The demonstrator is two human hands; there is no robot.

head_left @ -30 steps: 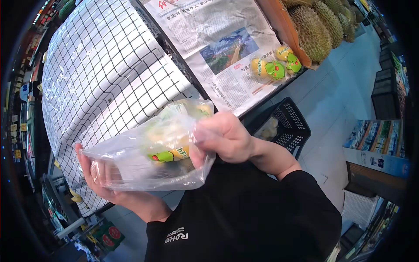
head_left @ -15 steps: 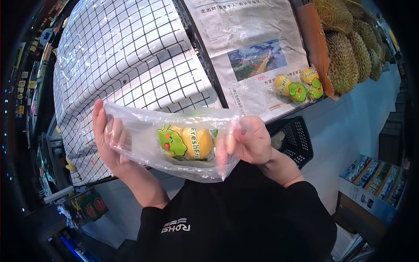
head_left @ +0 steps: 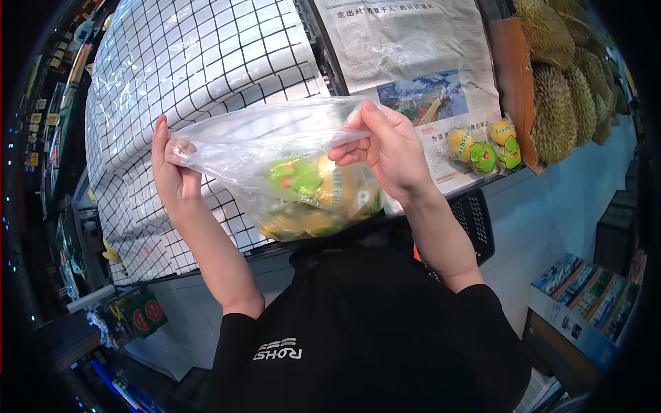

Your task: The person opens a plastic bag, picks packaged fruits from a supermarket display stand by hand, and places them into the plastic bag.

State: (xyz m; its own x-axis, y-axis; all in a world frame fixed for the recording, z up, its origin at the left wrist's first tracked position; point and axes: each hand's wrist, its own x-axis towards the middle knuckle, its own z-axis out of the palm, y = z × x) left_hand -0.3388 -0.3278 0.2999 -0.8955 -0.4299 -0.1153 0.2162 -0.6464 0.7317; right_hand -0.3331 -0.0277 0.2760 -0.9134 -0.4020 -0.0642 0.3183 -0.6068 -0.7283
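Observation:
A clear plastic bag (head_left: 241,148) is stretched between my two hands, above the counter's near edge. Several yellow fruits (head_left: 334,189) in printed wrappers, with green cartoon figures, sit low in the bag, blurred by its film. My left hand (head_left: 177,172) grips the bag's left end, one finger pointing up. At the other end, my right hand (head_left: 396,155) pinches the upper rim between thumb and fingers. Two more wrapped yellow fruits (head_left: 463,143) lie on newspaper (head_left: 406,41) to the right of that hand.
White cloth with a black grid (head_left: 200,55) covers the counter at left. Spiky durians (head_left: 551,113) stand behind a cardboard edge (head_left: 518,89) at right. Below the counter are a black basket (head_left: 475,220) and a rack of packets (head_left: 585,296).
My right hand has risen and now pinches the bag's upper rim. The bag's mouth has lifted, and the fruits hang lower in it, with more of them showing.

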